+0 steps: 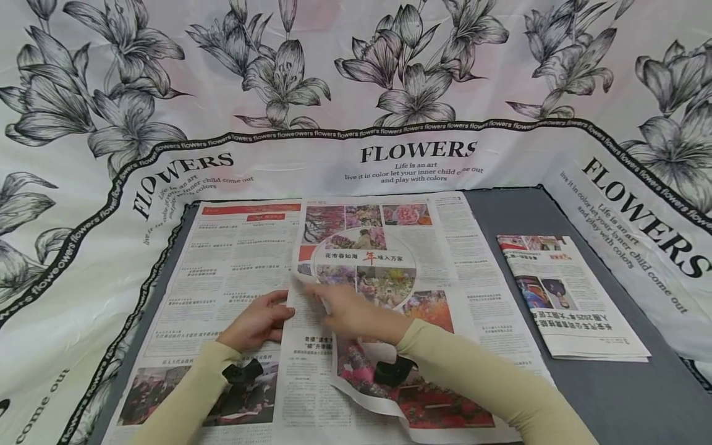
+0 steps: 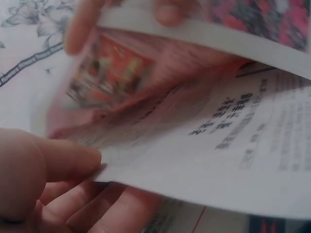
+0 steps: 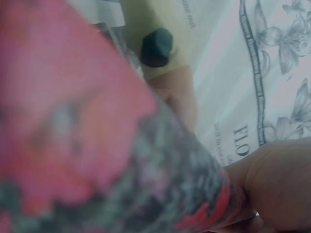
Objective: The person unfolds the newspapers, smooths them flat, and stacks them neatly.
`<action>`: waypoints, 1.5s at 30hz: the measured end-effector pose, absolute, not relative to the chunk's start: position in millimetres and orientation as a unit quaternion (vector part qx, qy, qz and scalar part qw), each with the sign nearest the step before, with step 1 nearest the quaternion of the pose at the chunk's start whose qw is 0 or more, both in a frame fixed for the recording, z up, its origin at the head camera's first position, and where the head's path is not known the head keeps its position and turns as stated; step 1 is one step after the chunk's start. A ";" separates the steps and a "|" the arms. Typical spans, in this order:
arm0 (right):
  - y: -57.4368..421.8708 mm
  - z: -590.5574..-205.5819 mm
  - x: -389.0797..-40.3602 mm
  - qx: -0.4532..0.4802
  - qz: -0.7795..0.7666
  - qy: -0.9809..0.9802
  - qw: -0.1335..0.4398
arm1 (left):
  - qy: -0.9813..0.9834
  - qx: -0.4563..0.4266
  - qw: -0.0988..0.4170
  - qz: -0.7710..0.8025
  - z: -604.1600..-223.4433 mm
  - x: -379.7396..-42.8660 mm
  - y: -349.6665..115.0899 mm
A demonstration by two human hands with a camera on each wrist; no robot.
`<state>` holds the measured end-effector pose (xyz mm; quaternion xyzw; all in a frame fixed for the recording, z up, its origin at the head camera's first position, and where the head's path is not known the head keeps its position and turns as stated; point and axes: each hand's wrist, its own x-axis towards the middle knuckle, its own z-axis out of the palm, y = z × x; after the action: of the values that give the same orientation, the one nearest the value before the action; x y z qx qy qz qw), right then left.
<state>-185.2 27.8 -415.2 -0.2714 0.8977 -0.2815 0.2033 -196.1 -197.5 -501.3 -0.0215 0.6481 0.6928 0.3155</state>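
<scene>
A newspaper [image 1: 384, 247] lies spread on the grey table, its upper page printed with flower photos. My right hand [image 1: 356, 312] grips the left edge of that page, which is lifted and curls up toward the front. In the left wrist view, fingertips of the right hand [image 2: 167, 14] show on the raised page. My left hand [image 1: 258, 321] pinches the edge of the sheet beneath [image 2: 233, 170], thumb on top and fingers underneath. A gap separates the two sheets there. The right wrist view is mostly filled by the blurred flower page [image 3: 97, 136].
A folded newspaper [image 1: 578, 303] rests at the right on the grey tabletop [image 1: 639, 395]. White cloth [image 1: 311, 161] with flower drawings and lettering stands behind the table and along both sides.
</scene>
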 end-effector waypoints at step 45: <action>366.1 -448.7 -135.6 0.051 -0.549 0.820 0.152 | 0.902 -0.103 0.152 0.392 -466.5 -178.6 -373.7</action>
<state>-135.6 366.1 -448.7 0.0513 0.8202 -0.5492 0.1521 -178.6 -373.7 -466.5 -0.1028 0.9017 0.3917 0.1518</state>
